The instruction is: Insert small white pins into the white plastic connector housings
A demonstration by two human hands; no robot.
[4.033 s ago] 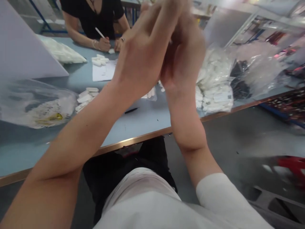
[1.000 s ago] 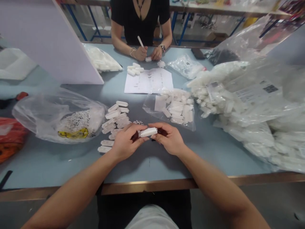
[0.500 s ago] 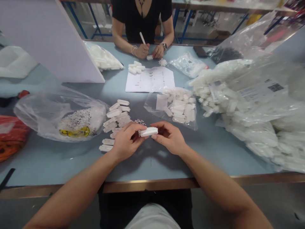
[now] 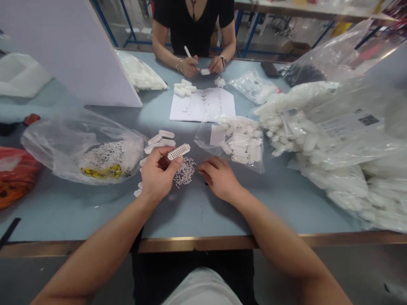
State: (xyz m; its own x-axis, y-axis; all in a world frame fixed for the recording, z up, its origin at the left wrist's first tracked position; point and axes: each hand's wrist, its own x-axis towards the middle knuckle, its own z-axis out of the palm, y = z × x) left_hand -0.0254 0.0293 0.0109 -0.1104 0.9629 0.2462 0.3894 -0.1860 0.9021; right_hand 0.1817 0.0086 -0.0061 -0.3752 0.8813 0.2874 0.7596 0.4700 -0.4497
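My left hand [image 4: 159,173] grips a white plastic connector housing [image 4: 179,151] between thumb and fingers, its face with rows of small holes turned up. Below it on the table lies a loose pile of tiny white pins [image 4: 185,173]. Just right of that pile is my right hand [image 4: 221,178], its fingers bent and drawn together close to the tabletop; whether a small piece is between the fingertips is hidden. More white housings [image 4: 154,140] lie in a group behind and left of my left hand, which partly covers them.
A clear bag of small white pieces [image 4: 104,156] lies left. Ahead is a clear bag of white housings [image 4: 243,144], beyond it a printed sheet [image 4: 203,106]. Large bags [image 4: 337,127] fill the right side. Opposite, a person [image 4: 193,38] holds a white pen and a white piece.
My hands have parted. My left hand has moved up and left with the housing, tilting its holed face upward. The right hand has let go of it and lowered beside the now visible pin pile.
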